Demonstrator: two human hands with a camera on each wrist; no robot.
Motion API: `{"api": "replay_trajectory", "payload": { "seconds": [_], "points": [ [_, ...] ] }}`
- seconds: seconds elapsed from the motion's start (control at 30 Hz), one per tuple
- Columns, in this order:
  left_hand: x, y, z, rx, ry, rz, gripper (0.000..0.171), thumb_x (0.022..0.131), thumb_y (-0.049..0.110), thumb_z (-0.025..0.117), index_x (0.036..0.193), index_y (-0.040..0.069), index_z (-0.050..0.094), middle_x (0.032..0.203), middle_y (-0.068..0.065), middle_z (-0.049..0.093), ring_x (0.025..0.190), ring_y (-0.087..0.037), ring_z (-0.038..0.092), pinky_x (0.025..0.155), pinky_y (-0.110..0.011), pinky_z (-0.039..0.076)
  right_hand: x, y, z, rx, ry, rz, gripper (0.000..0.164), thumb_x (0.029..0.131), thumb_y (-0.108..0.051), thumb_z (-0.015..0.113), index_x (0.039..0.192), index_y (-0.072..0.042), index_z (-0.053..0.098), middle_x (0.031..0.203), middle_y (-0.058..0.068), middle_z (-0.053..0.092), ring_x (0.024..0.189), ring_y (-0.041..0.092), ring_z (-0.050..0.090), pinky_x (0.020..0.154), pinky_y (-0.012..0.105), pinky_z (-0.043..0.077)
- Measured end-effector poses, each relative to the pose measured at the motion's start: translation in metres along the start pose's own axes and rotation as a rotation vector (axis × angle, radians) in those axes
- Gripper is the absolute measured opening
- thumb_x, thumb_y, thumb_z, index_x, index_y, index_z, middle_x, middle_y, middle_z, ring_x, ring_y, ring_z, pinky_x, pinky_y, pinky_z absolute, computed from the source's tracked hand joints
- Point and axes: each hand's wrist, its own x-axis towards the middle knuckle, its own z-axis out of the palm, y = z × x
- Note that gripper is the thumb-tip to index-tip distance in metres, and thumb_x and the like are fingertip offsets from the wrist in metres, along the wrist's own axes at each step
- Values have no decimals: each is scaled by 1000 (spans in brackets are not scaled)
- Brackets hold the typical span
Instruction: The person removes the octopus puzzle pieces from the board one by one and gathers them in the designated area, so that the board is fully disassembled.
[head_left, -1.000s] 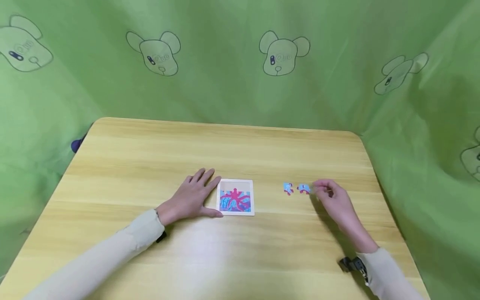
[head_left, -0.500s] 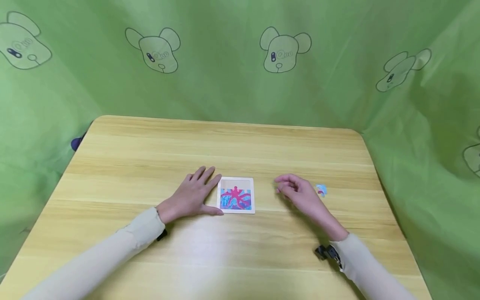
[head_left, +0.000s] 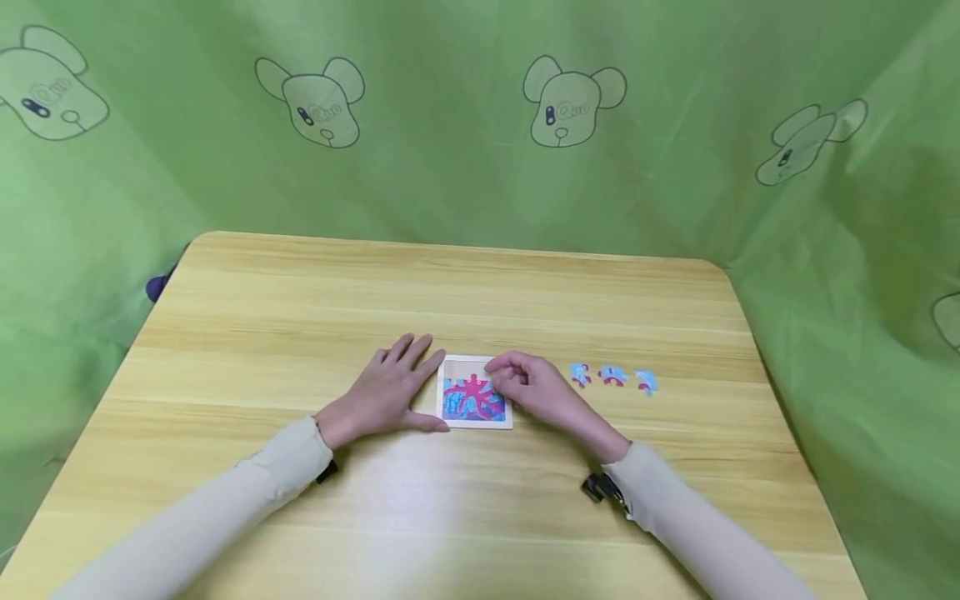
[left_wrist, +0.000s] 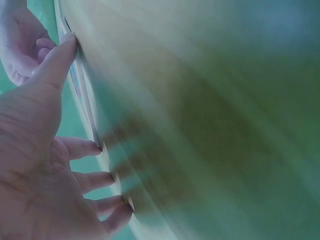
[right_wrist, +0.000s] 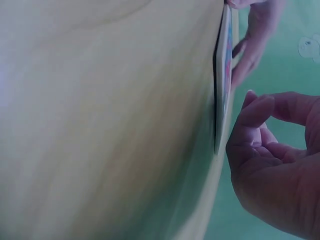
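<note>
A square octopus puzzle (head_left: 474, 405) lies in a pale frame (head_left: 480, 424) on the table, with a bare strip along its far side. Beside it, my left hand (head_left: 386, 392) spreads its fingers on the table and touches the frame's left side with index finger and thumb. My right hand (head_left: 536, 390) is over the frame's right edge, fingers loosely bent, thumb and index close together; no piece shows between them in the right wrist view. To the right lie three loose puzzle pieces in a row: left piece (head_left: 580, 375), middle piece (head_left: 612, 376), right piece (head_left: 646, 382).
The wooden table (head_left: 420, 517) has rounded far corners. Green cloth (head_left: 450, 175) with printed animal heads hangs behind it and along both sides. A small dark blue object (head_left: 155, 288) shows past the table's left edge.
My right hand has moved left from the rightmost loose piece, passing over the other two, to the frame's right edge. All three loose pieces now show. My left hand has stayed put.
</note>
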Motion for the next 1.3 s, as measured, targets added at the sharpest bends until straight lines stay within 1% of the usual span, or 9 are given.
{"api": "replay_trajectory", "payload": {
  "seconds": [0.2,0.37,0.43,0.67,0.87,0.97,1.1,1.2,1.3],
  "points": [
    [1,3,0,-10,25,15,114,87,77,77,168,5,41,172,-28,32,155,-54,32,112,-68,42,8,-6,15,-45,-36,-31,21,106,-13,72,125,-5,75,93,2,70,79,19,61,73,28,50],
    [1,4,0,-32,-8,-2,115,88,77,76,169,5,39,173,-27,29,157,-53,27,115,-68,38,12,-11,22,-124,-69,-53,25,103,-12,75,126,-4,74,93,-1,67,82,16,60,76,29,50],
    [1,3,0,-37,-14,-6,114,89,77,76,170,5,38,174,-27,28,157,-53,27,116,-68,37,14,-12,24,-152,-79,-59,26,101,-11,77,126,-4,74,91,-1,65,82,15,58,76,28,50],
    [0,2,-2,-15,15,10,111,89,74,77,168,4,42,172,-28,32,155,-54,31,113,-67,40,19,-17,31,-252,-68,-75,26,95,-11,85,117,-6,72,82,-2,62,73,14,55,69,29,46],
    [-1,2,-2,-17,21,12,111,89,74,77,167,4,42,171,-28,33,155,-54,32,113,-67,41,18,-19,34,-264,-52,-78,27,95,-11,87,111,-10,65,82,-1,59,72,14,52,67,31,44],
    [-1,2,-2,-20,22,12,111,89,75,77,167,3,42,171,-28,33,155,-54,32,113,-67,41,18,-18,35,-267,-44,-101,26,97,-11,85,109,-11,63,83,-1,58,72,14,52,67,31,43],
    [-1,1,-1,-29,13,2,109,92,74,74,168,4,41,172,-28,31,156,-54,30,114,-68,39,18,-17,34,-250,-43,-110,14,103,-11,77,110,-11,64,83,-1,59,73,14,53,69,32,44],
    [-1,1,0,-36,17,-7,100,98,70,69,168,4,41,172,-28,31,156,-54,29,115,-68,38,19,-17,34,-231,-44,-91,6,107,-11,71,110,-10,66,85,-1,60,76,15,53,72,34,46],
    [-1,1,2,-44,37,-12,87,106,61,64,167,4,43,172,-29,32,156,-54,30,114,-68,38,19,-18,34,-220,-41,-78,4,108,-12,70,110,-9,67,87,-1,61,78,16,55,74,35,47]
  ]
}}
